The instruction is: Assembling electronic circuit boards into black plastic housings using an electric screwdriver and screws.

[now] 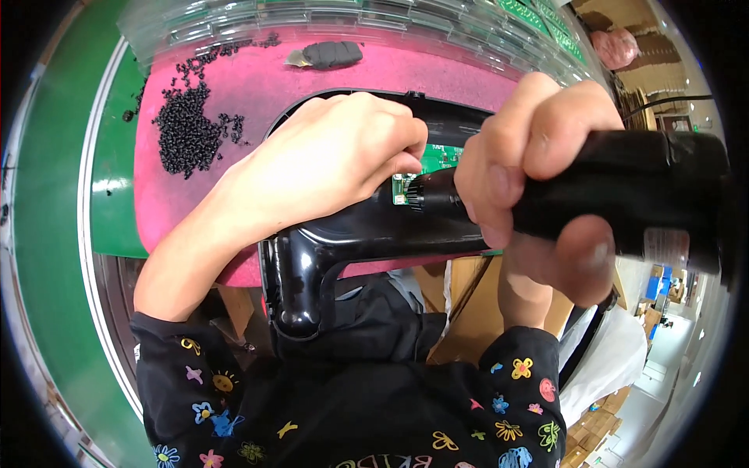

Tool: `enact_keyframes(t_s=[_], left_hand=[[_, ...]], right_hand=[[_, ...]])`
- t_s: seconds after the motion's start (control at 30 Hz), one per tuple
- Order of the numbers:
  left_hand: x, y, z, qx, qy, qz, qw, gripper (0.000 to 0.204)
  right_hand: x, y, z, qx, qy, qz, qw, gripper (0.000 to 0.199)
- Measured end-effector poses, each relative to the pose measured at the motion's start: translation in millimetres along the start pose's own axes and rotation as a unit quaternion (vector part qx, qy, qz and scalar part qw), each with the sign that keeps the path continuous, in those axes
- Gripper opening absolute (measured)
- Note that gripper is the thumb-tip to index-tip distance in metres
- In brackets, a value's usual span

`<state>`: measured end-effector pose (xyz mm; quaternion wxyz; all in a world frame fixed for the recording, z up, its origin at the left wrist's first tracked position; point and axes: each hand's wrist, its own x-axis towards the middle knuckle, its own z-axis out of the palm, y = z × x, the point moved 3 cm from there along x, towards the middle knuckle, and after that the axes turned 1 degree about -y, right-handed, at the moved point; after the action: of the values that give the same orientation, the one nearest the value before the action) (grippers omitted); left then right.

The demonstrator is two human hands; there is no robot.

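My right hand [538,156] is wrapped round a black electric screwdriver [624,191] that lies almost level across the view. Its ribbed nose [429,192] reaches down to a green circuit board [445,156]. The board sits inside a glossy black plastic housing [374,226] with a leg curving toward me. Above the housing, beside the screwdriver's nose, my left hand [335,148] is closed with its fingertips pinched together. Whatever they hold, if anything, is hidden.
A heap of small black screws [187,129] lies at the left of the pink mat [257,86]. Behind the housing rests a dark grey lump [331,54] with a pale end. Stacked clear plastic trays [343,23], some with green boards, line the back. Cardboard [468,304] stands below.
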<state>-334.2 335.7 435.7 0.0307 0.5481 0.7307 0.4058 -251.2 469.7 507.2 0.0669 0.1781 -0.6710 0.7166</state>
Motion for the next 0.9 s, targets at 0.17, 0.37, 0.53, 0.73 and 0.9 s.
enact_keyframes(t_s=[0.17,0.37,0.53,0.73,0.9], left_hand=[[1.8,0.0,-0.1,-0.001,-0.051,0.012,0.999,0.015],[-0.4,-1.1,5.4,-0.047,-0.088,0.007,0.995,0.016],[5.5,-0.4,3.9,-0.107,-0.068,0.025,0.992,0.012],[11.6,5.6,-2.7,-0.189,-0.082,-0.012,0.978,0.005],[10.1,3.2,2.5,-0.208,-0.084,-0.006,0.975,0.005]], right_hand=[[-4.3,-0.6,0.9,-0.006,0.053,-0.031,0.998,0.047],[-17.1,-4.8,-21.5,0.066,0.018,-0.161,0.985,0.038],[-25.2,-29.8,-28.3,0.142,0.077,-0.212,0.964,0.035],[-33.6,-36.6,-33.3,0.158,0.095,-0.219,0.958,0.033],[-39.7,-39.9,-34.5,0.157,0.113,-0.234,0.953,0.033]])
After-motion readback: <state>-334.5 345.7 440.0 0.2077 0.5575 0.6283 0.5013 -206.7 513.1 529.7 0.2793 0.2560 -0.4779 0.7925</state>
